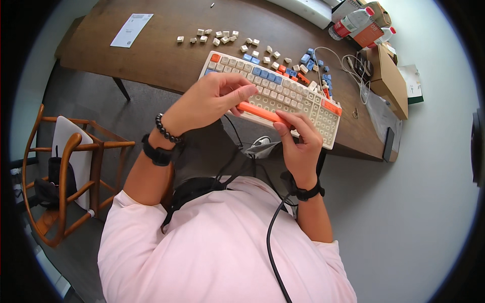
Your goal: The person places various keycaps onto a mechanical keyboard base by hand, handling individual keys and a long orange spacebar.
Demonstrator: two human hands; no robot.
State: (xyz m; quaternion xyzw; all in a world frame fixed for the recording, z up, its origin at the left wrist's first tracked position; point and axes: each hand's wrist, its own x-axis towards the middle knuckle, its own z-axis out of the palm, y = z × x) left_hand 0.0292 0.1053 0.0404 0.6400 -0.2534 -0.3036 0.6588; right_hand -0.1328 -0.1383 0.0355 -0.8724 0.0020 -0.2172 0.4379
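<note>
A long orange spacebar keycap (258,112) lies between my two hands, over the front edge of a cream keyboard (329,122). My left hand (209,98) is closed at the keycap's left end, its thumb bent over the curled fingers. Thumb and fingers of my right hand (303,139) pinch the right end. Cream, blue and orange keycaps cover the keyboard's upper rows and left side; at the right, bare switch sockets show. Part of the keyboard's left front is hidden behind my left hand.
Loose cream keycaps (224,39) lie behind the keyboard, with blue keycaps (309,61) at the back right. A paper sheet (132,30) rests far left. Bottles (352,22), a cardboard box (389,83) and a white cable (348,65) crowd the right. A wooden chair (65,171) stands left.
</note>
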